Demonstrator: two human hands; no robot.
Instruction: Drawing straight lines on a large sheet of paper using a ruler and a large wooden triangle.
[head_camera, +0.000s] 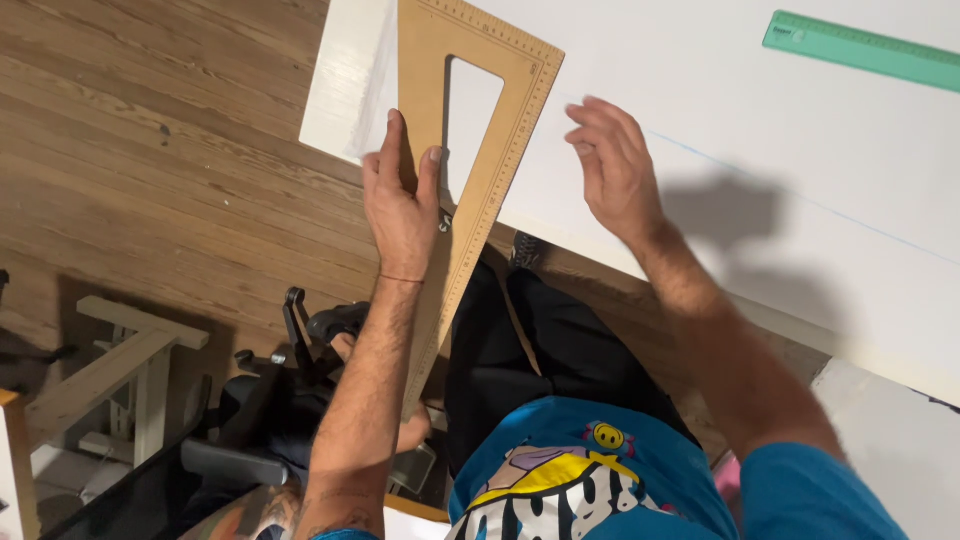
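Wooden floor at nine o'clock, white bench (860, 230) at two; my left hand (402, 205) has its fingers closed on the wooden set square (480, 180) overhanging the bench edge; right hand (615, 165) open, resting beside it; step judged as aligning; next calls for steady pressure.

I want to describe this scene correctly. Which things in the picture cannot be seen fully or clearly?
Head view only:
- Wooden triangle ruler: top corner cut off by the frame; the left hand covers part of it.
- Green ruler: right end cut off by the frame.
- Right hand: its own back hides what the fingertips touch on the white board.
- Ruler markings: too small.
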